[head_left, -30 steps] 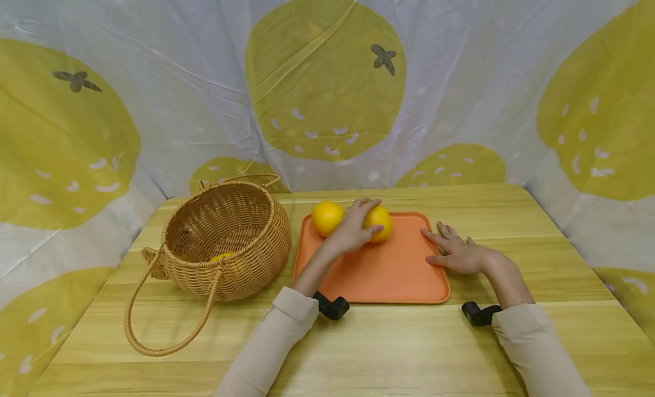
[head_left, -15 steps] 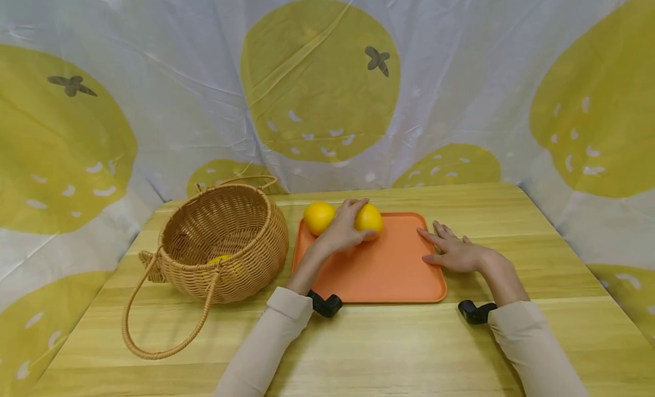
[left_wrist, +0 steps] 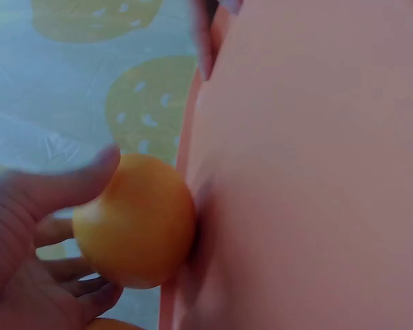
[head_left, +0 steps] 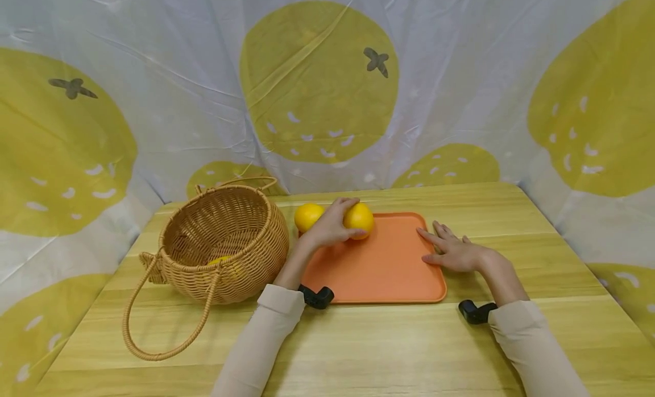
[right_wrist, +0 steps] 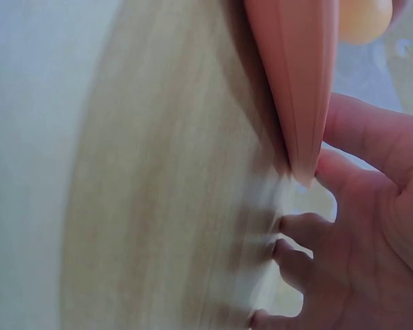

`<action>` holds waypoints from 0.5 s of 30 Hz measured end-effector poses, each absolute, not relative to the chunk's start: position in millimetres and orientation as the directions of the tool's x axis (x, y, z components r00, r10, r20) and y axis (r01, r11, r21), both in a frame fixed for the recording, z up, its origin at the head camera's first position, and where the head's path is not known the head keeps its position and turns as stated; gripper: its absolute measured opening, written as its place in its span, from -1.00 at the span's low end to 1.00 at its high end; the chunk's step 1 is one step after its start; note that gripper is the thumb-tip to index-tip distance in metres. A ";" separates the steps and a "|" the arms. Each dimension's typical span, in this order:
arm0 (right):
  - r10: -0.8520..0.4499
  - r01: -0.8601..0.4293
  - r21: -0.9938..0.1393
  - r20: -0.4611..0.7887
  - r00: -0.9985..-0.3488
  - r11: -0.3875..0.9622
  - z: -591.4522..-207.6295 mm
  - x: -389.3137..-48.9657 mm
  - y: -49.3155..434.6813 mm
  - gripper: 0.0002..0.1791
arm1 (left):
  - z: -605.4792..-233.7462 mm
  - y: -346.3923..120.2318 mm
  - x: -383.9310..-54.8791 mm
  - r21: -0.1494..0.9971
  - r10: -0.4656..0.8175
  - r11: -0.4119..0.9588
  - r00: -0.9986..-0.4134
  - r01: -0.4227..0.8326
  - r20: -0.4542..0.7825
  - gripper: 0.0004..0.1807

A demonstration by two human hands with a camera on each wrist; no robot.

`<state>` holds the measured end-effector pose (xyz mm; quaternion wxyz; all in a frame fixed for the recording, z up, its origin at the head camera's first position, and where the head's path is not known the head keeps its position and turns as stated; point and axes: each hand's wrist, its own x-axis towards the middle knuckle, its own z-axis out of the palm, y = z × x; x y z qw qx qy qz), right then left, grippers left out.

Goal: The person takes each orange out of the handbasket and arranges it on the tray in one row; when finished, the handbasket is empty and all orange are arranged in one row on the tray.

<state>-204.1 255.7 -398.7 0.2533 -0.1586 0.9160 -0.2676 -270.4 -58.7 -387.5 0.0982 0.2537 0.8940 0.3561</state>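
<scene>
My left hand (head_left: pixel 330 226) grips a round yellow-orange orange (head_left: pixel 359 220) above the left part of the coral tray (head_left: pixel 386 266), thumb on the near side and fingers behind. In the left wrist view that orange (left_wrist: pixel 134 223) sits between thumb and fingers, close to the tray's surface. A second orange (head_left: pixel 309 216) lies at the tray's far left corner, beside the back of this hand and partly covered by it. At the tray's right rim, my right hand (head_left: pixel 457 253) rests with fingers spread, and its thumb and forefinger touch the edge in the right wrist view.
A wicker basket (head_left: pixel 271 260) stands left of the tray, close to my left forearm. Something yellow (head_left: pixel 220 260) lies inside it. One basket handle (head_left: pixel 166 354) hangs down toward the front; the other leans back. A lemon-print cloth (head_left: pixel 440 101) hangs behind the wooden table (head_left: pixel 399 351).
My left hand has moved left over the tray with its orange. The second orange has shifted left alongside it, toward the basket. My right hand stays at the tray's rim.
</scene>
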 end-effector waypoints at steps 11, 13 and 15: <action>-0.429 -0.162 -0.570 -0.372 -0.823 0.806 -399.8 -203.4 255.2 -0.09 | -377.3 -58.0 -265.8 0.580 0.490 0.689 -0.869 0.434 0.069 -0.29; -0.428 -0.163 -0.569 -0.372 -0.824 0.806 -400.0 -203.8 255.5 -0.09 | -375.7 -60.0 -265.9 0.585 0.500 0.683 -0.864 0.437 0.062 -0.30; -0.427 -0.160 -0.568 -0.374 -0.823 0.807 -400.0 -203.7 255.8 -0.09 | -375.4 -62.1 -266.8 0.595 0.512 0.672 -0.857 0.440 0.056 -0.30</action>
